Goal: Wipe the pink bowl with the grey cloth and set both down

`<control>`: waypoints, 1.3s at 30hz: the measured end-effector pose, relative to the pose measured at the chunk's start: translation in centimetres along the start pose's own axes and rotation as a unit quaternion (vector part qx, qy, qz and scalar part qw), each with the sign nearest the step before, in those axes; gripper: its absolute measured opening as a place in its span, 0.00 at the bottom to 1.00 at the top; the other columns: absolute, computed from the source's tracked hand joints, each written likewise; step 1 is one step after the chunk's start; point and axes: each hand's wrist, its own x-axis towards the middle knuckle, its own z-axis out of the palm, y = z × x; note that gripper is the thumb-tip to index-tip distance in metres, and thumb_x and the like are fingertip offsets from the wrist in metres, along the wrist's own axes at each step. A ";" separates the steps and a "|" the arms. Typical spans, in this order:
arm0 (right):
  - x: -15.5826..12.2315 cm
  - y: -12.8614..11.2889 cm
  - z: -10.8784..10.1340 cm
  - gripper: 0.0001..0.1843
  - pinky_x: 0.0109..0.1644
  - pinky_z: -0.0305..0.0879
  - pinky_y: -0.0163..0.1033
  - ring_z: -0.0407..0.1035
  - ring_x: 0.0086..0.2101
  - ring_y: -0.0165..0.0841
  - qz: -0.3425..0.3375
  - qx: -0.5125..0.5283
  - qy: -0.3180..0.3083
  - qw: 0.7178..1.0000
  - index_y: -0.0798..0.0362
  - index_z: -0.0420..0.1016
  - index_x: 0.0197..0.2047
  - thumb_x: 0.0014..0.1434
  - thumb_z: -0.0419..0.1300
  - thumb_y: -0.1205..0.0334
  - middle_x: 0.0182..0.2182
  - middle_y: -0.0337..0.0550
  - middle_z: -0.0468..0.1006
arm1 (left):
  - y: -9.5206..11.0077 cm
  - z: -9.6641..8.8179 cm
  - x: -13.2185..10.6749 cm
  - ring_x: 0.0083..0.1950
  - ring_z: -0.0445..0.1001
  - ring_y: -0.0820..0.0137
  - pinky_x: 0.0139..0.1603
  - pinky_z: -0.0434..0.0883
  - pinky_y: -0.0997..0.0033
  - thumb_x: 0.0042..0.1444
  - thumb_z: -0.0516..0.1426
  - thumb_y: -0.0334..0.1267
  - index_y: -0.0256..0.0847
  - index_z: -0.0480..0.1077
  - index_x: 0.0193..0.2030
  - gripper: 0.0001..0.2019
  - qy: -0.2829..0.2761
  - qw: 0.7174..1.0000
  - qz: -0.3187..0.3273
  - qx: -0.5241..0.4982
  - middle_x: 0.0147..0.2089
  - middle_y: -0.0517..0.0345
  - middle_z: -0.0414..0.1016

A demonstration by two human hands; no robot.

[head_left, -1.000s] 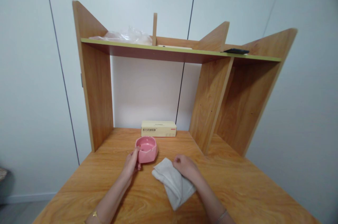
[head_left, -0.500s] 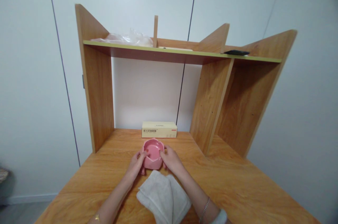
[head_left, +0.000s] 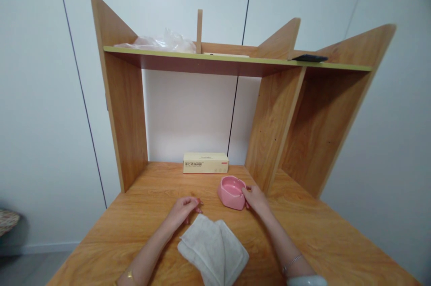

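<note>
A pink ashtray point(head_left: 231, 193) with notches in its rim is at the middle of the desk, tilted slightly toward me. My right hand point(head_left: 255, 198) grips its right side, thumb over the rim and fingers outside. Whether its base touches the desk I cannot tell. To the left, my left hand point(head_left: 184, 210) is apart from the ashtray, fingers loosely bent and slightly spread, with nothing visible in them. A folded grey cloth point(head_left: 213, 248) lies between my forearms, just in front of my left fingertips.
Behind the ashtray stands a long cream box point(head_left: 205, 163) with printed lettering. A wooden shelf unit point(head_left: 269, 120) rises from the desk point(head_left: 151, 232). Its upper shelf holds clear plastic wrapping point(head_left: 164, 43) and a flat dark object point(head_left: 310, 58).
My left hand has let go of the ashtray and drawn slightly toward me. My right hand has carried the ashtray to the right. The camera view has shifted a little.
</note>
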 end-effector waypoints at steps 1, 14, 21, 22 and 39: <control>-0.1 0.1 -0.2 0.18 0.26 0.58 0.33 0.69 0.22 0.34 0.002 -0.012 0.011 1.000 0.58 0.73 0.30 0.55 0.44 0.60 0.15 0.45 0.72 | 0.0 0.0 -0.1 0.12 0.55 0.82 0.12 0.49 0.81 0.42 0.54 0.53 0.33 0.72 0.31 0.22 -0.006 1.000 0.002 0.005 0.24 0.57 0.72; -5.9 -2.5 0.6 0.18 0.29 0.55 0.34 0.69 0.30 0.35 -0.110 -0.048 0.046 0.992 0.54 0.61 0.48 0.53 0.49 0.62 0.32 0.45 0.74 | 0.7 -0.1 -1.4 0.33 0.68 0.69 0.32 0.62 0.75 0.41 0.56 0.43 0.33 0.72 0.32 0.15 -0.087 0.993 0.014 0.075 0.32 0.56 0.74; -7.7 -1.5 1.1 0.07 0.30 0.54 0.32 0.67 0.30 0.32 -0.091 -0.053 -0.097 0.990 0.54 0.67 0.30 0.50 0.52 0.60 0.28 0.43 0.74 | 0.6 -0.2 -1.4 0.30 0.65 0.72 0.29 0.59 0.76 0.41 0.54 0.39 0.35 0.72 0.36 0.15 -0.115 0.988 0.006 0.107 0.31 0.59 0.72; -7.8 -1.4 1.5 0.07 0.29 0.54 0.31 0.66 0.30 0.31 -0.082 -0.042 -0.111 0.990 0.54 0.68 0.29 0.49 0.53 0.60 0.27 0.42 0.74 | 0.6 -0.2 -1.4 0.29 0.65 0.72 0.28 0.59 0.76 0.41 0.54 0.38 0.35 0.72 0.36 0.15 -0.117 0.987 0.005 0.110 0.30 0.59 0.72; -6.7 2.1 -1.8 0.08 0.22 0.48 0.30 0.54 0.19 0.24 -0.032 0.192 -0.163 0.967 0.53 0.61 0.23 0.38 0.58 0.61 0.15 0.29 0.59 | 1.4 -1.3 -1.1 0.31 0.66 0.71 0.31 0.61 0.75 0.36 0.51 0.30 0.36 0.69 0.32 0.13 -0.080 0.993 0.039 0.077 0.29 0.59 0.70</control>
